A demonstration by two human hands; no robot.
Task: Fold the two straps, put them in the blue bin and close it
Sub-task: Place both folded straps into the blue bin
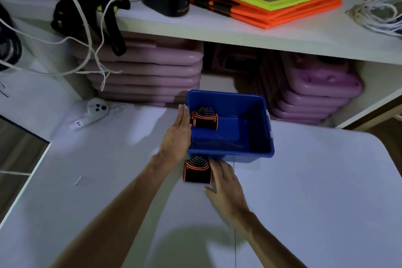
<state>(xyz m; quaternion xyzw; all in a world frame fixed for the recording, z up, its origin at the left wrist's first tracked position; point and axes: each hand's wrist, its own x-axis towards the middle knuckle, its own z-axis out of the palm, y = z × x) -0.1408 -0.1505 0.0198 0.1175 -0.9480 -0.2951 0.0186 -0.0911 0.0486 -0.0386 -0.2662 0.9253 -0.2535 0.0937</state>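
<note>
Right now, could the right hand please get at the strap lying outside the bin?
Probably yes: the right hand is already beside that strap, fingers open, with nothing between them.

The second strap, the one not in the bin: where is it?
It lies folded on the table, against the blue bin's near wall at its left corner, with the right hand touching its right edge.

Both forearms bare, reaching forward over table (326, 180) from near edge, converging toward middle. Left hand (177, 135) extended further, fingers straight and together, palm turned right, flat against left outer wall of blue bin (230, 154); not gripping. Right hand (226, 187) nearer, palm down, fingers spread and loose, fingertips touching folded strap (196, 171) at bin's near wall. Right hand slightly blurred; no closed grasp visible.
</note>
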